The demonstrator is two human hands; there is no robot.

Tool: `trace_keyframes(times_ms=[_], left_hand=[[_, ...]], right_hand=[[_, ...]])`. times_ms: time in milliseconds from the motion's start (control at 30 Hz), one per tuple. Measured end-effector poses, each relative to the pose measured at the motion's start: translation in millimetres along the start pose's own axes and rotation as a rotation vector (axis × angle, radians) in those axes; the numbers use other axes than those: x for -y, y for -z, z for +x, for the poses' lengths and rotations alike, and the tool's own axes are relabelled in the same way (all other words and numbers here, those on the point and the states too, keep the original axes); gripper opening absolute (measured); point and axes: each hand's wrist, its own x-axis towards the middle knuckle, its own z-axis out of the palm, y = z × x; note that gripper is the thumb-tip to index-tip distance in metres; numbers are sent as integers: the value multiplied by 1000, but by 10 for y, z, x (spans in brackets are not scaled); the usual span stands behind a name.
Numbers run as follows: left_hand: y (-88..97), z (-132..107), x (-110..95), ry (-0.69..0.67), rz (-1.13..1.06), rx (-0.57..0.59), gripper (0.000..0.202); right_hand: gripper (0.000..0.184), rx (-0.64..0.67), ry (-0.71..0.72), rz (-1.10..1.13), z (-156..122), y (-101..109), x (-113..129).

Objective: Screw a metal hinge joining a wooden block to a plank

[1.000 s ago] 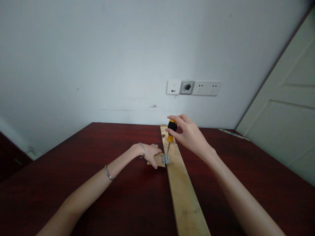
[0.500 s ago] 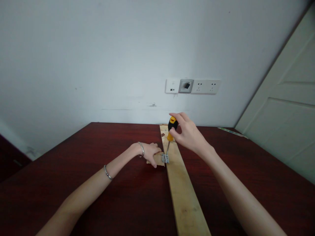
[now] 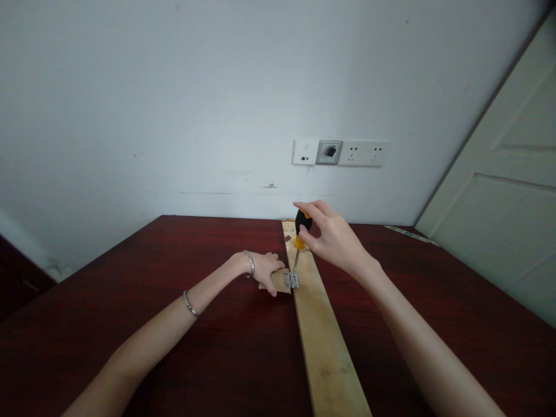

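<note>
A long pale wooden plank lies on the dark red table, running away from me. A small metal hinge joins it to a small wood piece on its left. My left hand presses down on that small piece, fingers curled over it. My right hand grips the black and yellow handle of a screwdriver, which stands upright with its tip on the hinge.
The white wall is close behind the table, with a row of sockets. A white door stands at the right. A thin strip lies at the table's far right edge.
My right hand's fingers have shifted around the screwdriver handle, turning it. The left hand, the hinge and the plank have stayed put.
</note>
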Motion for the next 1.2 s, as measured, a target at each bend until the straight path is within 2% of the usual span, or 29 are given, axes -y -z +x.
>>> trace_keyframes(times_ms=[233,433,667,933,1200], left_hand=[[-30,37,39,-26,8,-10,92],[-9,21,9,-7,-2,-7,91],[-21,29,23,-15,9,-11,89],[-43,46,53,-19,1,-21,87],[-42,47,43,-17,-6,-29,82]], right_hand=[[40,32,-38,16,0,-9,-42],[55,37,45,63,-1,-9,-31],[44,38,-12,30,-10,-15,-43],[50,32,2,8,-6,5,-21],[39,13,-31,6,-7,-9,-39]])
